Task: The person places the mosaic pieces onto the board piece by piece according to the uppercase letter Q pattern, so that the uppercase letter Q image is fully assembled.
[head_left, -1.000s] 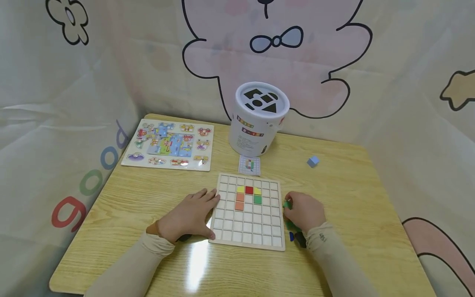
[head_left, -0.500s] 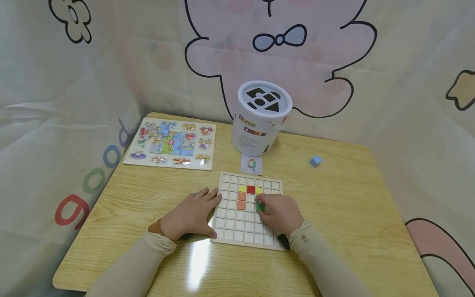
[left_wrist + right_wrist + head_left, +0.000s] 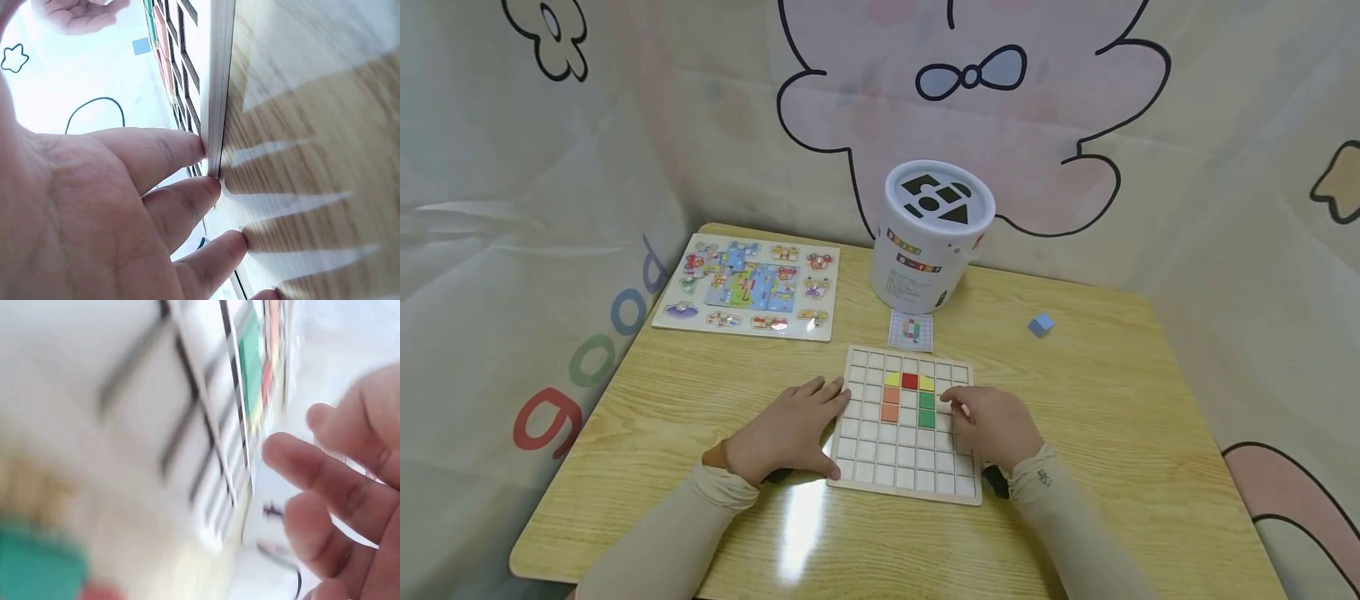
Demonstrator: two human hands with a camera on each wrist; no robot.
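A wooden grid board (image 3: 904, 475) lies on the table. My left hand (image 3: 786, 429) rests at its left edge, fingers extended and fingertips touching the side; the left wrist view shows this contact close up. Set in the cells are a red tile (image 3: 910, 381), a yellow piece on either side of it, two orange tiles (image 3: 891, 404) and two green tiles (image 3: 927, 410). Above the board's right part hovers my right hand (image 3: 1000, 425), fingers loosely bent and holding nothing. In the right wrist view, a blurred green piece (image 3: 37, 562) and a bit of red lie beside the board.
Beyond the board lies a small pattern card (image 3: 911, 332), with a white bucket (image 3: 925, 250) behind it, its lid cut with shaped holes. A picture puzzle board (image 3: 745, 325) is at the back left. To the right sits a blue block (image 3: 1041, 325).
My right hand went from the board's right side onto the grid, then drew back rightward. A second green tile now sits below the first. My left hand stayed at the edge.
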